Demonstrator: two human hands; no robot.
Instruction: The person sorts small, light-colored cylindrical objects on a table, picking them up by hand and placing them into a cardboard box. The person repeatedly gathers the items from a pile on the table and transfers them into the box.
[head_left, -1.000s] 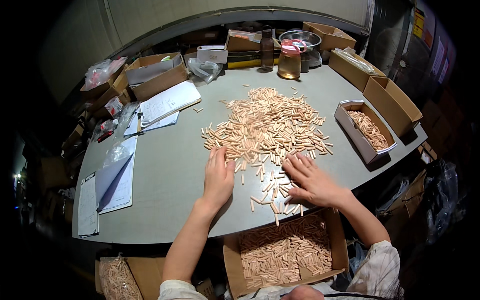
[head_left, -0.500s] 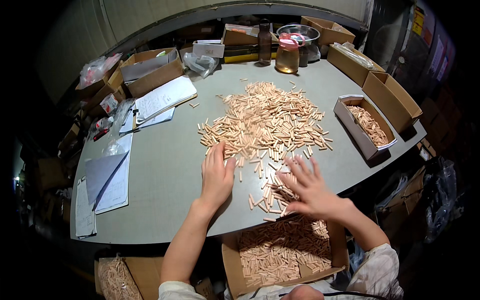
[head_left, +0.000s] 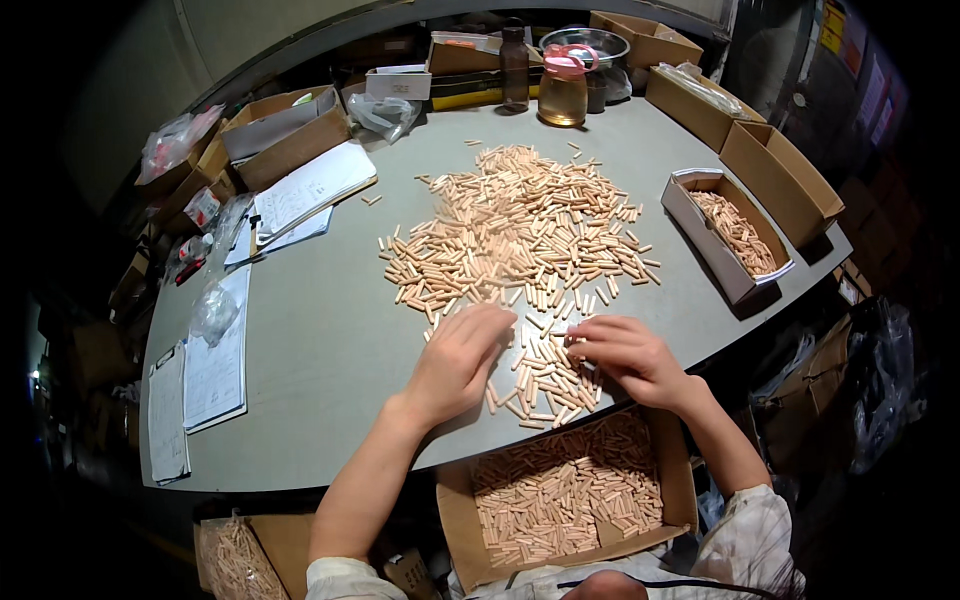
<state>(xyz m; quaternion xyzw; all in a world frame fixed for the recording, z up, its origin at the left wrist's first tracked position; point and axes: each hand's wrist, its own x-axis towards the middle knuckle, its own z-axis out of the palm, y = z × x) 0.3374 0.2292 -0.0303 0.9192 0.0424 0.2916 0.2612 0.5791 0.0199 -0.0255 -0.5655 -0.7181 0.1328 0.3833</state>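
Many short wooden dowels (head_left: 540, 220) lie in a broad heap on the grey table (head_left: 320, 370). A smaller cluster of dowels (head_left: 550, 375) reaches from the heap toward the near edge. On its left side my left hand (head_left: 462, 360) rests with loosely bent fingers pointing right, at the heap's near margin. Across from it, my right hand (head_left: 628, 358) is cupped, fingers curved inward and touching the cluster's upper right. Neither hand visibly grips a dowel, though the undersides of the fingers are hidden. Below the table edge, a cardboard box (head_left: 455, 520) holds many more dowels.
A narrow box (head_left: 692, 240) of dowels stands at the right, beside a long cardboard box (head_left: 785, 180). Papers (head_left: 215, 360) and a notebook (head_left: 315, 190) lie left. A pink-lidded jug (head_left: 563, 95) and a dark bottle (head_left: 514, 75) stand at the back. A bag of dowels (head_left: 238, 560) is lower left.
My left hand has moved right to the cluster. My right hand has drawn its spread fingers together and curved them inward. The view has shifted slightly, and the loose sheet at left now lies flat.
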